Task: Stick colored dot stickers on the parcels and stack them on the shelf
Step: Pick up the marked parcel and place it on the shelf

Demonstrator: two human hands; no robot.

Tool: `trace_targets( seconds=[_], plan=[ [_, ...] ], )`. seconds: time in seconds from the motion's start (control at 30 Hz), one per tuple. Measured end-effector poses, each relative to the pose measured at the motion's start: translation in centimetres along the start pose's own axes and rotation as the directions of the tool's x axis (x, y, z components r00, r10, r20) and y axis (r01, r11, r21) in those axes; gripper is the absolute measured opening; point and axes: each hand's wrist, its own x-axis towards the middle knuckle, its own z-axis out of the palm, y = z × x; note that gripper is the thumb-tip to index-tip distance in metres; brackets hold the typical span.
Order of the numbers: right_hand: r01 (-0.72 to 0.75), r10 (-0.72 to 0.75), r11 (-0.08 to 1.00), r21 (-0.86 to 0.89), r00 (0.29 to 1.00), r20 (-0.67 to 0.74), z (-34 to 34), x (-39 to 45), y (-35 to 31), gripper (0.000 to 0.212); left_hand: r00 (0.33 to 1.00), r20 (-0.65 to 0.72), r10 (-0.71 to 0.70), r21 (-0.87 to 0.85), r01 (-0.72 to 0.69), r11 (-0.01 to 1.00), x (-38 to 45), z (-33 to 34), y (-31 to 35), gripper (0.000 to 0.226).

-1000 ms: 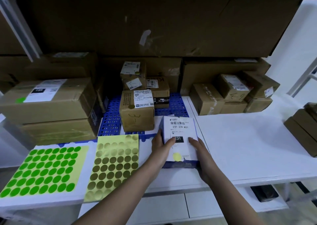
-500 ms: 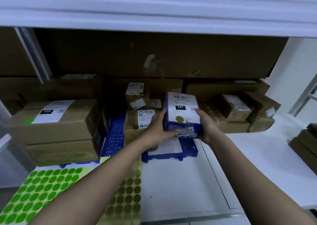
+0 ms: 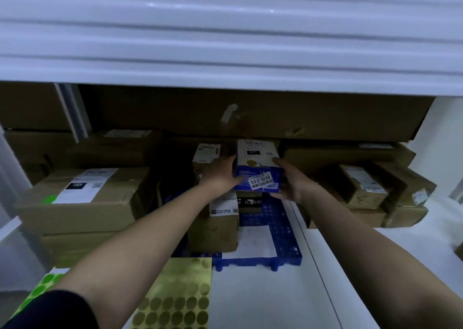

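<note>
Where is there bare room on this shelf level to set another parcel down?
Bare white shelf lies between the gold sticker sheet and the right forearm, in front of the blue pallet. More shows right of that forearm, below the right-hand brown boxes. The pallet is crowded, and both hands hold the blue and white parcel above its boxes.

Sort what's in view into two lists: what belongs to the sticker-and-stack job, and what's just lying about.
Job in hand:
- blue and white parcel, gold dot on top, held between left hand and right hand
- gold dot sheet
- green dot sheet
- blue pallet

Lying about:
- large cardboard box, already green-dotted
- brown boxes at right
</note>
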Motion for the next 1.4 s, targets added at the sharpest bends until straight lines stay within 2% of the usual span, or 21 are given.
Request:
trace_targets(
  seconds=[0.13,0.27,0.47,0.77,0.87,0.93,1.0,1.07,1.17,1.3,1.4],
  plan=[
    [0.003,-0.003,1.0,0.009,1.0,-0.017,1.5,1.5,-0.9,0.048,0.999,0.034,-0.041,0.124,0.037,0.992,1.6,-0.3,-1.9,0.073],
    [0.015,-0.017,1.0,-0.026,0.999,-0.044,2.3,3.2,-0.9,0.046,0.998,-0.027,-0.063,0.109,0.066,0.992,2.8,-0.3,-3.9,0.072],
    [-0.009,0.009,1.0,-0.009,0.999,-0.049,3.1,5.1,-0.9,0.051,0.984,0.121,-0.128,0.222,0.099,0.97,3.2,-0.1,-4.8,0.063],
    [0.022,-0.021,1.0,0.007,0.994,-0.107,3.3,7.3,-0.4,0.048,0.969,0.182,-0.167,0.199,0.13,0.971,3.1,0.4,-5.1,0.062],
    [0.047,-0.047,0.999,-0.005,0.999,-0.026,3.2,7.9,0.2,0.057,0.966,0.199,-0.168,0.179,0.133,0.975,3.0,0.2,-5.3,0.063],
    [0.083,-0.077,0.989,-0.122,0.996,0.052,3.0,7.2,0.5,0.056,0.964,0.2,-0.173,0.177,0.138,0.975,3.1,0.1,-5.5,0.063],
    [0.165,-0.141,0.952,-0.259,0.984,0.107,2.7,7.2,1.0,0.064,0.965,0.197,-0.174,0.178,0.139,0.974,3.2,0.2,-5.6,0.063],
    [0.256,-0.23,0.916,-0.309,0.966,0.118,2.4,7.6,1.5,0.08,0.966,0.199,-0.166,0.172,0.133,0.976,3.2,0.3,-5.6,0.063],
    [0.332,-0.327,0.849,-0.411,0.941,0.084,2.6,7.7,1.9,0.084,0.964,0.207,-0.165,0.162,0.132,0.978,3.2,0.3,-5.6,0.064],
    [0.354,-0.453,0.656,-0.666,0.891,0.026,3.0,7.1,2.5,0.081,0.968,0.192,-0.164,0.169,0.132,0.977,3.3,0.3,-5.7,0.065],
    [0.321,-0.516,0.467,-0.824,0.856,0.041,3.2,7.3,3.1,0.07,0.968,0.186,-0.168,0.172,0.136,0.976,3.1,0.3,-5.5,0.068]
  ],
)
